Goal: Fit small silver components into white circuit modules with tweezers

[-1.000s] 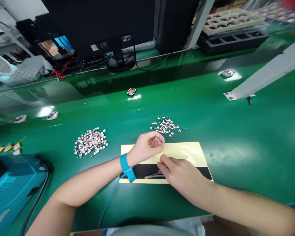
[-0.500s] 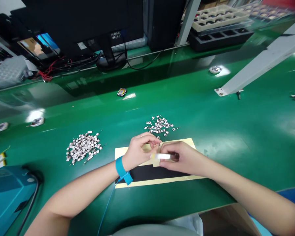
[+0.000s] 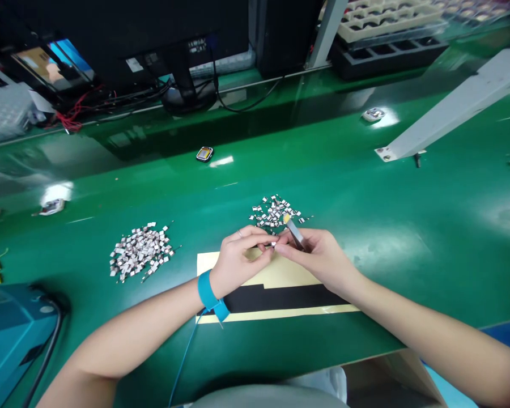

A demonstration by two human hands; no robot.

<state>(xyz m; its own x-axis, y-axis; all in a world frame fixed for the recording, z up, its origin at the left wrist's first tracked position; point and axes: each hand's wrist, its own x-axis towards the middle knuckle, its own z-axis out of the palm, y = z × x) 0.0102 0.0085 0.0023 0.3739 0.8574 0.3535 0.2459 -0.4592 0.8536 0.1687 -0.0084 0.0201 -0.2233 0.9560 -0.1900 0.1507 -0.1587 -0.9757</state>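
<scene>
Between the fingertips of both hands is a tiny white component [image 3: 273, 244]. My left hand [image 3: 240, 256], with a blue strap at its wrist, pinches it from the left. My right hand [image 3: 318, 253] meets it from the right and also holds metal tweezers [image 3: 295, 232], whose yellowish end points up and away. Both hands are above a pale yellow sheet [image 3: 293, 273] with a black strip [image 3: 246, 298] on it. Just beyond the fingers lies a small pile of components [image 3: 274, 212]; a larger pile [image 3: 140, 251] is to the left.
A teal machine [image 3: 17, 334] sits at the lower left. A monitor stand [image 3: 187, 93] and cables are at the back. A slanted metal leg [image 3: 446, 107] meets the green table [image 3: 408, 283] at the right. Stacked trays [image 3: 386, 54] lie behind. A small square device [image 3: 204, 153] is farther back.
The tweezers in my right hand have swung from pointing left to pointing up and away. My right fingertips have come up against the left ones, and the white component now shows there.
</scene>
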